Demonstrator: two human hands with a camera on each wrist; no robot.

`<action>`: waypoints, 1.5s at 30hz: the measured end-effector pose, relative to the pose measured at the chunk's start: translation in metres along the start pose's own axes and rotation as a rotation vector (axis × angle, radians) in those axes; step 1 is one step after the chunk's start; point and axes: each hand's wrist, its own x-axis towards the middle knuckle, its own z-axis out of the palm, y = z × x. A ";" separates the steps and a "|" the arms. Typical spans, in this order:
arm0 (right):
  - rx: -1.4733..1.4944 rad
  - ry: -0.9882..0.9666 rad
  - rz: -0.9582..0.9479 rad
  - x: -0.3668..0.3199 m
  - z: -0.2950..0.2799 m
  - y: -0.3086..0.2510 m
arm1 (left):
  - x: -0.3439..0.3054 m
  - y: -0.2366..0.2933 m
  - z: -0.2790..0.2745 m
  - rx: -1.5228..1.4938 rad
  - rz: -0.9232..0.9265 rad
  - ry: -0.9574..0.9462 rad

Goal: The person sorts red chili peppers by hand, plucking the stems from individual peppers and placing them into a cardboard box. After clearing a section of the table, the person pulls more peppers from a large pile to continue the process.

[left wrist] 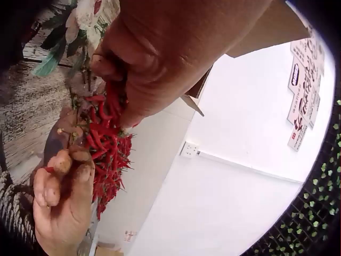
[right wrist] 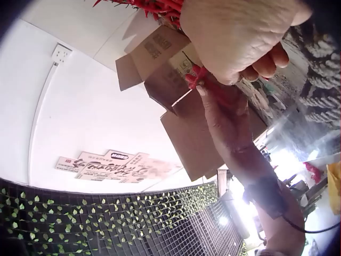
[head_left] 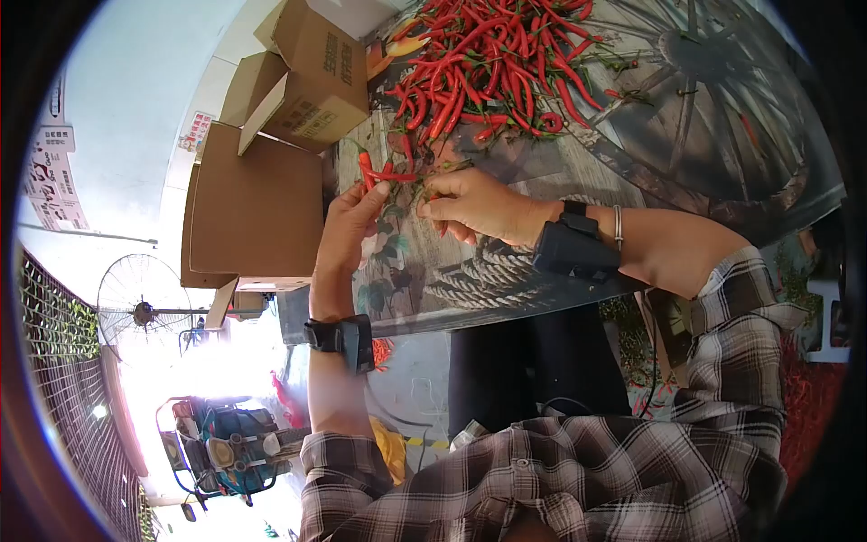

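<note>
Several red chili peppers (head_left: 365, 167) are pinched between the thumb and fingers of my left hand (head_left: 348, 221), with one pepper reaching sideways toward the other hand. Close beside it, my right hand (head_left: 479, 203) has its fingers curled and thumb bent in. In the left wrist view, a small red bit of chili pepper (left wrist: 49, 169) shows between the right fingers; most of it is hidden. Beyond both hands lies a large heap of red chili peppers (head_left: 492, 68) with green stems, on a table covered with a printed cloth (head_left: 623, 167).
Open cardboard boxes (head_left: 257, 208) stand at the left edge of the table, right by the left hand. Loose stems (head_left: 632, 95) and a few stray peppers lie right of the heap. A wheeled vehicle (head_left: 235, 447) and a fan (head_left: 143, 312) are farther left.
</note>
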 end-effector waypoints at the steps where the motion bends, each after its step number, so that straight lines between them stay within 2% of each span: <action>1: 0.019 0.008 -0.002 0.000 0.000 0.000 | 0.000 0.001 0.003 0.000 0.001 -0.002; 3: 0.038 0.020 -0.005 0.001 -0.002 0.001 | -0.001 0.003 0.008 0.106 0.065 -0.027; 7: 0.124 0.038 -0.049 0.004 -0.002 0.005 | 0.000 0.010 0.013 0.122 0.128 -0.061; 10: 0.171 0.074 -0.083 0.002 -0.001 0.003 | -0.004 0.016 0.019 0.156 0.194 -0.020; 12: 0.174 0.091 -0.082 0.001 -0.001 0.002 | -0.010 0.021 0.020 0.410 0.251 0.123; 13: 0.187 0.097 -0.096 0.000 -0.002 0.002 | -0.010 0.019 0.019 0.410 0.250 0.123; 15: 0.200 0.103 -0.110 0.000 -0.001 0.002 | -0.011 0.017 0.018 0.291 0.366 0.187; 19: 0.180 0.103 -0.128 0.002 0.000 0.002 | -0.019 0.019 0.018 0.221 0.252 0.057; 21: 0.143 0.093 -0.136 0.003 0.000 0.002 | -0.024 0.014 0.027 0.181 0.175 -0.101; 26: 0.111 0.069 -0.096 0.006 -0.004 0.006 | -0.031 0.010 0.036 0.224 0.100 -0.109; 28: 0.118 0.079 -0.080 0.005 -0.004 0.005 | -0.032 0.009 0.031 0.361 0.137 -0.128; 32: 0.254 0.118 -0.053 0.006 -0.006 0.005 | -0.035 0.023 0.021 0.281 0.156 -0.144; 34: 0.225 0.130 -0.079 0.005 -0.002 0.004 | -0.035 0.032 0.020 0.194 0.065 -0.030; 36: 0.196 0.135 -0.102 0.005 0.000 0.004 | -0.028 0.029 0.026 0.128 0.094 0.015; 38: 0.089 0.051 -0.075 0.004 -0.002 0.004 | -0.021 0.027 0.033 0.059 0.122 0.057; 40: 0.111 0.045 -0.074 0.002 -0.001 0.001 | -0.016 0.025 0.041 0.004 0.255 0.004; 45: 0.119 0.060 -0.063 0.003 -0.001 0.003 | -0.013 0.019 0.046 0.101 0.353 0.038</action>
